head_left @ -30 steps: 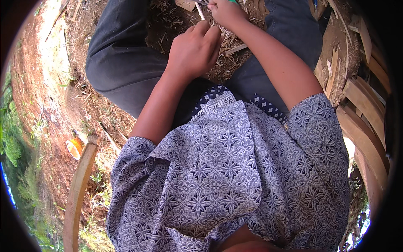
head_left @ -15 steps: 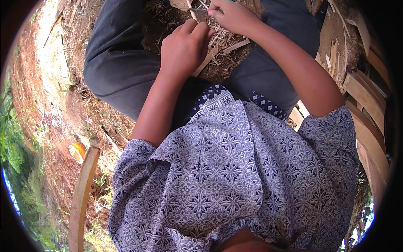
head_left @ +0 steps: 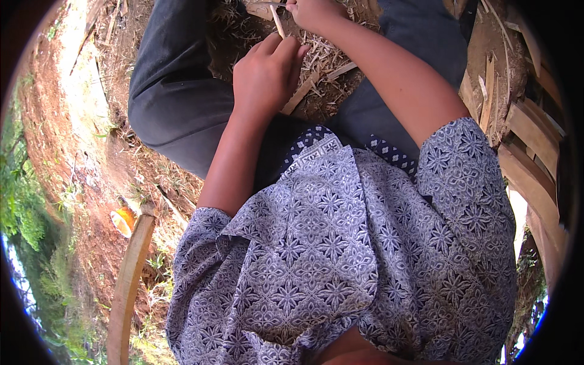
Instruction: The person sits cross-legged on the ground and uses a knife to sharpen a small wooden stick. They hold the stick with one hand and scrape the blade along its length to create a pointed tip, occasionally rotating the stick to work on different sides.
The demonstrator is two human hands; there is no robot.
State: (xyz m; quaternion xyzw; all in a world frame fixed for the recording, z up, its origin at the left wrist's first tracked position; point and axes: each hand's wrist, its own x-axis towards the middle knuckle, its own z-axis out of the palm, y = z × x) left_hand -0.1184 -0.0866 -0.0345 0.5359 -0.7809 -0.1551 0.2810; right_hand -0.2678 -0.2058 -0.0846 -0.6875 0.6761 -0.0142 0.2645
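Note:
My left hand is closed around a thin, pale wooden stick, whose upper end sticks out past the fingers. Just beyond it, at the top edge of the picture, my right hand is closed on a knife. Only a bit of its narrow dark blade shows, reaching left across the tip of the stick. The handle is hidden by the fingers and the picture's edge. Both hands are over the ground between my bent legs, where wood shavings lie scattered.
A flat wood strip lies on the soil between my legs. Curved planks and split pieces are on the right. At left a wooden post rises near an orange object on reddish ground.
My right hand and forearm have moved left and up, drawing the knife along the stick toward its far tip. The left hand keeps its hold and has hardly shifted.

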